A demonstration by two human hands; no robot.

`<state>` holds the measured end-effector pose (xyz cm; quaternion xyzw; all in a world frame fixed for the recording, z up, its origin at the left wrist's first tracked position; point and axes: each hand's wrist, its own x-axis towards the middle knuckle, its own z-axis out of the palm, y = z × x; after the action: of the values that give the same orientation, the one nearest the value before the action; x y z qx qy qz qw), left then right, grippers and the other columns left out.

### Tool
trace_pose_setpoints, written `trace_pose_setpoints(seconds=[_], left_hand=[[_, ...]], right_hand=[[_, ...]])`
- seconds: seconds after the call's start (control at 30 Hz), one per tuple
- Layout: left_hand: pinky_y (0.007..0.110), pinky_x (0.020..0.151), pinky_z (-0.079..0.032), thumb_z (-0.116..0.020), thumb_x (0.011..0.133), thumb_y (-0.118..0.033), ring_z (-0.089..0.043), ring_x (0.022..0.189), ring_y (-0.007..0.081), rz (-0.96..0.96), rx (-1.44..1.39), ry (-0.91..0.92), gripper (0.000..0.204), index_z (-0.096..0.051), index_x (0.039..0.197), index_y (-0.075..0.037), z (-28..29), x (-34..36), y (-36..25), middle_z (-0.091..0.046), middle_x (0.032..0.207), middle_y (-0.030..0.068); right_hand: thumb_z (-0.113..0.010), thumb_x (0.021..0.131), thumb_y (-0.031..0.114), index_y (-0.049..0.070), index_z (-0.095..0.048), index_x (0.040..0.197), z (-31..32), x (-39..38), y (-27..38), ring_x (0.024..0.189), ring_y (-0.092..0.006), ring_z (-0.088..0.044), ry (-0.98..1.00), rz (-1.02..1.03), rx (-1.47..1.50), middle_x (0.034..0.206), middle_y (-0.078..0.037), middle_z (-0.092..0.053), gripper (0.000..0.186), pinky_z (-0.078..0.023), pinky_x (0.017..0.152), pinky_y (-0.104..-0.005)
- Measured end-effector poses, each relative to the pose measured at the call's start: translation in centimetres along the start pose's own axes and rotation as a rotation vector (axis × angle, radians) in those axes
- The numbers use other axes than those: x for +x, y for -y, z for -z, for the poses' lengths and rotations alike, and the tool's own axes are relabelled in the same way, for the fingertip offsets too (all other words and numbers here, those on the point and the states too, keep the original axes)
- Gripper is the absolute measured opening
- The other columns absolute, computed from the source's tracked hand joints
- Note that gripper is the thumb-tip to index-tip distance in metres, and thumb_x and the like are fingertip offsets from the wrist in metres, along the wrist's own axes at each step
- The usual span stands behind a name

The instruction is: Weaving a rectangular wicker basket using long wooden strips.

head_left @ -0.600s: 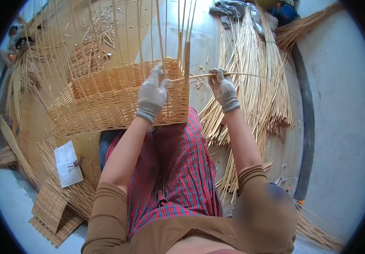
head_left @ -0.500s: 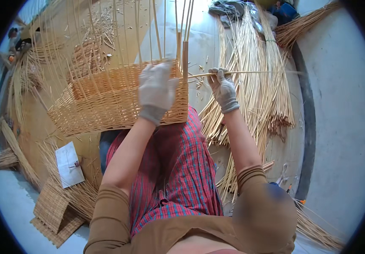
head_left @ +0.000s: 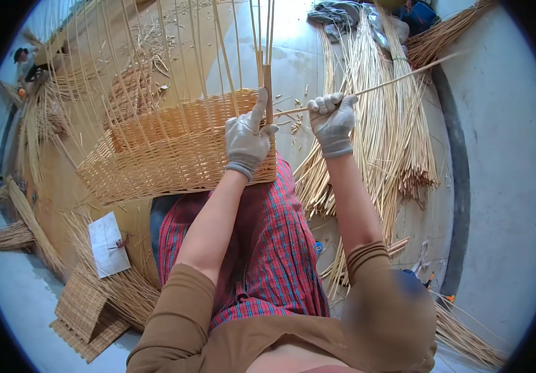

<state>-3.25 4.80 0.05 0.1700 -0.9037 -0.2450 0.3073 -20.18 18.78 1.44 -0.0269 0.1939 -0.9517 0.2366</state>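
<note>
Item: one cane strand (head_left: 405, 76), pale tan, slender. Long axis climbs left to right, from the corner post (head_left: 267, 87) through the right-hand grip (head_left: 333, 121) and beyond. Right-hand grip: gloved, fingers curled around the strand, just right of the basket (head_left: 174, 152). Left-hand grip (head_left: 247, 138): nearer the post, index finger raised, thumb out; whether it pinches anything cannot be told. Basket: honey-coloured, close-woven, over the knees, long axis crosswise; tall bare stakes (head_left: 220, 45) above its wall.
</note>
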Motion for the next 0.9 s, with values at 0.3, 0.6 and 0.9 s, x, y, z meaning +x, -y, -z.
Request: trace_pose_setpoints(seconds=[0.3,0.6,0.9], left_hand=[[0.043,0.089,-0.048,-0.085,0.087,-0.019,-0.068,0.086,0.0259,0.023,-0.002,0.004,0.097,-0.034,0.168,-0.031,-0.9,0.1,0.4,-0.072,0.090,0.0043],[0.037,0.105,-0.049,-0.058,0.107,-0.030,-0.061,0.109,0.0183,0.008,-0.280,-0.125,0.055,-0.047,0.155,-0.006,-1.0,-0.2,0.2,-0.066,0.120,0.0068],[0.042,0.113,-0.048,-0.072,0.104,-0.033,-0.065,0.121,0.0250,0.153,-1.134,-0.458,0.054,-0.053,0.145,-0.004,1.3,-0.5,1.1,-0.070,0.120,0.0095]], right_hand=[[-0.056,0.110,0.044,0.009,-0.057,0.085,-3.9,-8.3,-4.3,0.067,-0.0162,-0.049,0.281,0.215,-0.456,0.068,0.000,-0.048,0.043,-0.045,0.066,-0.0367],[-0.071,0.097,0.004,0.002,-0.070,0.119,-9.0,-8.1,-9.2,0.101,-0.0151,-0.068,0.766,0.117,-1.154,0.111,-0.008,-0.072,0.023,-0.056,0.095,-0.0315],[-0.090,0.082,0.053,0.003,-0.069,0.111,-3.5,0.8,-5.2,0.091,-0.0178,-0.066,0.606,-0.343,-1.295,0.101,-0.008,-0.071,0.061,-0.054,0.081,-0.0366]])
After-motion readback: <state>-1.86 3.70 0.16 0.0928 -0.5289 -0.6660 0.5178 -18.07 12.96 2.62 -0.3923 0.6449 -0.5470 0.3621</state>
